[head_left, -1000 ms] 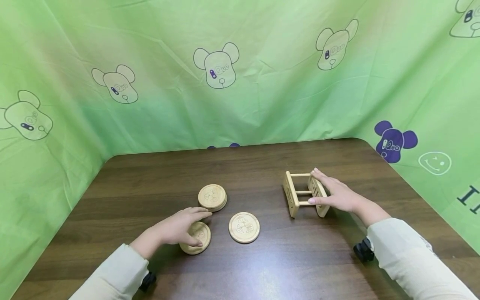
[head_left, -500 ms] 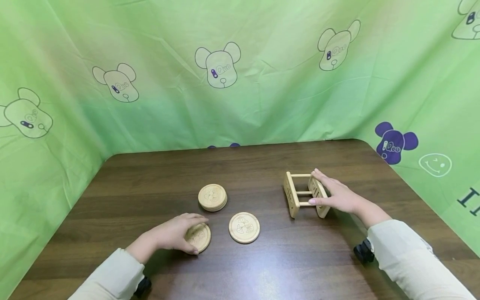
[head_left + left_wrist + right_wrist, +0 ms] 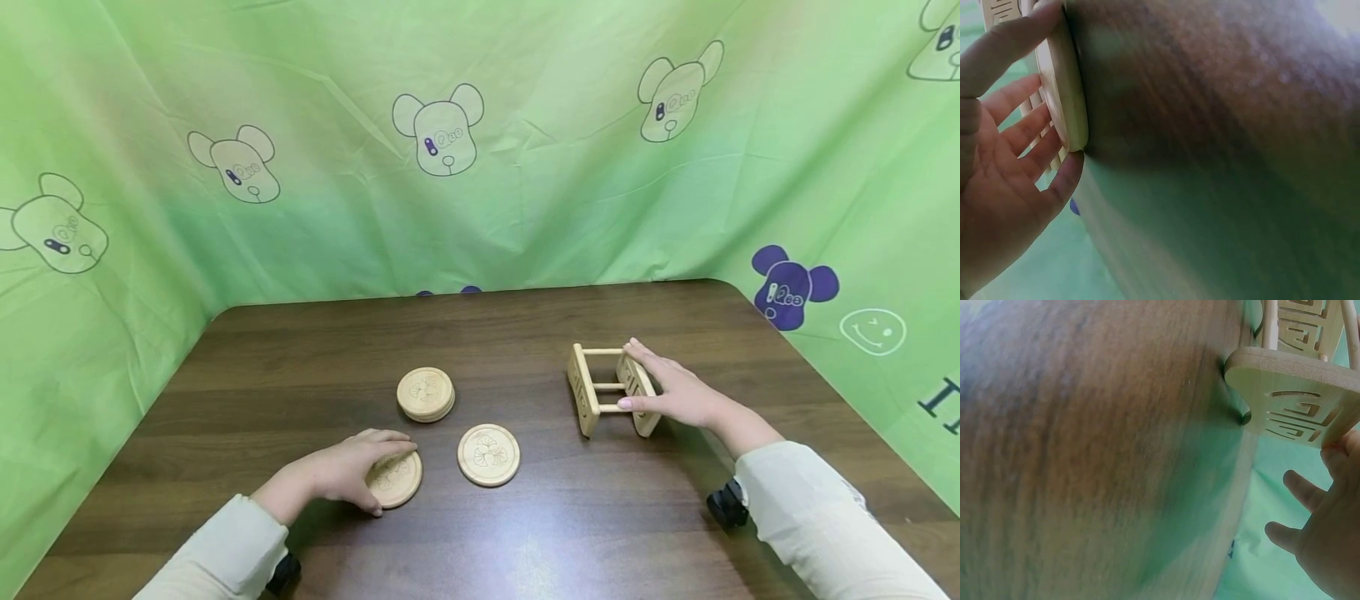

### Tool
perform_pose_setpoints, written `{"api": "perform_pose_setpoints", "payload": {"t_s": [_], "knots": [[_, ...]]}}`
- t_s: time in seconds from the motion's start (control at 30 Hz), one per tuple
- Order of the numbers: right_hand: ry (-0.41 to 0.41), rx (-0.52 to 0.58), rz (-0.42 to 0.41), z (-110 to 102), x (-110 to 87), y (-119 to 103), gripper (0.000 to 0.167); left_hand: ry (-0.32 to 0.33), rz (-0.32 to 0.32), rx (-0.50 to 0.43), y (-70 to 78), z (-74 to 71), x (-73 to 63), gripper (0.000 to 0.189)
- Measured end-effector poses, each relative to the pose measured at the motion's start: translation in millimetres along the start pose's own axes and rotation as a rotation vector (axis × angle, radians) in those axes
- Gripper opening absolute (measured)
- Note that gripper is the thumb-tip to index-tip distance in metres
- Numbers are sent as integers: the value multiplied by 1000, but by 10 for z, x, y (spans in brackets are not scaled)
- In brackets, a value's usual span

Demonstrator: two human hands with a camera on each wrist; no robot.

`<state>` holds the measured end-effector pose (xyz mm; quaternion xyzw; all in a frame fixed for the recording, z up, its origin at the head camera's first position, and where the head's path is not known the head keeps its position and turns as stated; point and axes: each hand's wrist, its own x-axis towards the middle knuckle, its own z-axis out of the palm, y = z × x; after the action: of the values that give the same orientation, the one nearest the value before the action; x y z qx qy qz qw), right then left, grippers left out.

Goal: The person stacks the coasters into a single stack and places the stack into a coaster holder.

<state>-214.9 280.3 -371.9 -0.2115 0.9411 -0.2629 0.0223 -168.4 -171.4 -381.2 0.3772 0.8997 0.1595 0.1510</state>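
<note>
On the table at the left, my left hand [image 3: 337,472] grips a round wooden coaster [image 3: 397,483] by its edge. The left wrist view has the thumb at one side of this coaster [image 3: 1066,94] and the little finger at the other, with the coaster lying flat. Farther right, my right hand [image 3: 678,397] holds the right side panel of a small wooden coaster rack [image 3: 582,392], thumb at the near end and fingers at the far end. Cut-out line patterns show on the rack's panel [image 3: 1297,403] in the right wrist view.
A short stack of wooden coasters [image 3: 425,393] sits just beyond the left hand. Between the hands lies a single coaster [image 3: 488,455] engraved with leaves. A green printed cloth [image 3: 517,208] hangs behind the dark wooden table [image 3: 517,333].
My left hand has drawn back left from over the coaster and closed in on its edge, which uncovers more of its face. The right hand and rack have stayed put.
</note>
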Motion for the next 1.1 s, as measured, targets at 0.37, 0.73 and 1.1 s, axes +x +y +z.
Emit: {"api": "perform_pose_setpoints", "payload": {"t_s": [0.37, 0.73, 1.1], "knots": [[7, -5, -5, -58, 16, -39, 86, 50, 37, 28, -32, 9, 26, 75], [1, 15, -20, 5, -8, -3, 85, 63, 38, 24, -36, 22, 38, 75], [-3, 25, -16, 4, 13, 22, 86, 84, 24, 22, 6, -151, 73, 74]]}}
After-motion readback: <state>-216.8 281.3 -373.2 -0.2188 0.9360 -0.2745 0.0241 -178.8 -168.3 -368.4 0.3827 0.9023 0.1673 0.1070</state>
